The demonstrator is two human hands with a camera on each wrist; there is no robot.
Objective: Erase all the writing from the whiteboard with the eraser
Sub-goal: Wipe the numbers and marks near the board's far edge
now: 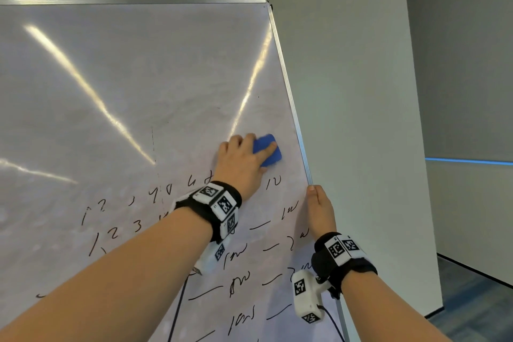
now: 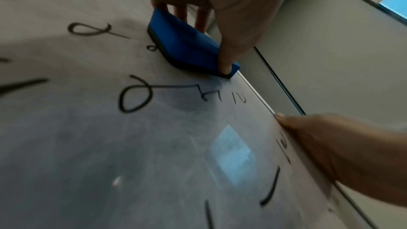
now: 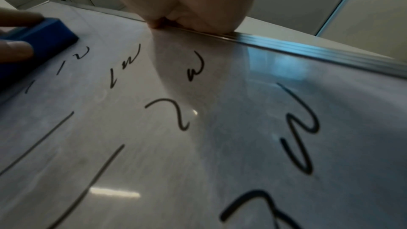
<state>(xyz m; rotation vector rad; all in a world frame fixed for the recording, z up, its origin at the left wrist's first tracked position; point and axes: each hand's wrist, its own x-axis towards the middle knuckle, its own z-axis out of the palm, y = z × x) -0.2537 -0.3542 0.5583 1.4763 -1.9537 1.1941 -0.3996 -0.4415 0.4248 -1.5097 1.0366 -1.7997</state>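
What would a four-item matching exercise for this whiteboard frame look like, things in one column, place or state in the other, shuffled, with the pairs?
Column one:
1. eraser
2. right hand
3. black writing
4. upper part of the whiteboard

Column two:
A. grips the board's right metal edge
B. wiped, only faint smudges and glare
C. blue, pressed flat on the board under the left hand
D. rows of marks across the lower board

Pairs: 1-C, 2-A, 3-D, 4-B
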